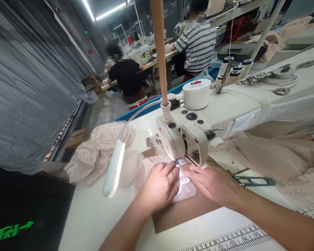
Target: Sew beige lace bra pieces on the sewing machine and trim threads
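Observation:
My left hand (159, 186) lies flat on a pale sheer fabric piece (186, 191) with a white lace trim (183, 182), fingers pointing toward the needle area. My right hand (213, 183) presses down on the same piece from the right. Both hands sit just in front of the presser foot (181, 161) of a white sewing machine (225, 115). The fabric rests on a brown sheet (183, 211) laid on the white table (94, 216).
A gooseneck lamp (114, 167) hangs at the left of my hands. A heap of beige lace (94, 153) lies at the table's back left, more beige fabric (277, 157) at right. Black scissors (253, 180) lie right of my hand. Two people sit at machines behind.

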The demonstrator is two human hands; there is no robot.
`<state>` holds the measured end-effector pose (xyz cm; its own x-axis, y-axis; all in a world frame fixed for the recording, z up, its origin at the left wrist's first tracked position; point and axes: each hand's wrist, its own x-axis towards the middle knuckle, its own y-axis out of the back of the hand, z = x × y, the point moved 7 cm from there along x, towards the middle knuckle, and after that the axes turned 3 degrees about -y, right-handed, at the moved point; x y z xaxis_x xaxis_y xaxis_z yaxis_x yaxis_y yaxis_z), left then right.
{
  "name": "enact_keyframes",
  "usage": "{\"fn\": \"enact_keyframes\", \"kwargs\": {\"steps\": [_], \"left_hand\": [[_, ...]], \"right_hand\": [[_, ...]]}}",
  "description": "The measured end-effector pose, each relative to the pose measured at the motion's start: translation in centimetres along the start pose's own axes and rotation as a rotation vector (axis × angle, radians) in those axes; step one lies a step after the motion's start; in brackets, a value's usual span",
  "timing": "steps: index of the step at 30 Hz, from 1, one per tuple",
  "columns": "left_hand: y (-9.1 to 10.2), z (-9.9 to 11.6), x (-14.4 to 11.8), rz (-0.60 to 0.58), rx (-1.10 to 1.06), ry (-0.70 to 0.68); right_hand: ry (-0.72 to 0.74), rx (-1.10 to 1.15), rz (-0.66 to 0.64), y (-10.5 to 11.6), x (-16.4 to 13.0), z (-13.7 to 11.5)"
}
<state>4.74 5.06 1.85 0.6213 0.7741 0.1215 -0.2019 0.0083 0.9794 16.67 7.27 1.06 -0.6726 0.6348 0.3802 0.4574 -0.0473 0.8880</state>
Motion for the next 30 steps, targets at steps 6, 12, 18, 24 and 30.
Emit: {"fn": "enact_keyframes", "kwargs": {"steps": [6, 12, 18, 24, 30], "left_hand": [[0.0, 0.5, -0.2, -0.029, 0.042, -0.017], [-0.1, 0.0, 0.0, -0.043, 0.015, 0.009], [0.0, -0.6, 0.1, -0.037, 0.068, 0.011], [-0.1, 0.1, -0.5, 0.002, 0.094, -0.011], [-0.5, -0.7, -0.6, 0.058, 0.084, 0.006]], "right_hand": [[0.07, 0.082, 0.011, 0.4, -0.8, -0.1], [0.062, 0.129, -0.003, -0.1, -1.0, -0.1], [0.044, 0.024, 0.003, -0.8, -0.8, -0.2], [0.056, -0.046, 0.054, -0.4, -0.6, -0.4], [0.023, -0.075, 0.024, -0.8, -0.3, -0.2]]}}
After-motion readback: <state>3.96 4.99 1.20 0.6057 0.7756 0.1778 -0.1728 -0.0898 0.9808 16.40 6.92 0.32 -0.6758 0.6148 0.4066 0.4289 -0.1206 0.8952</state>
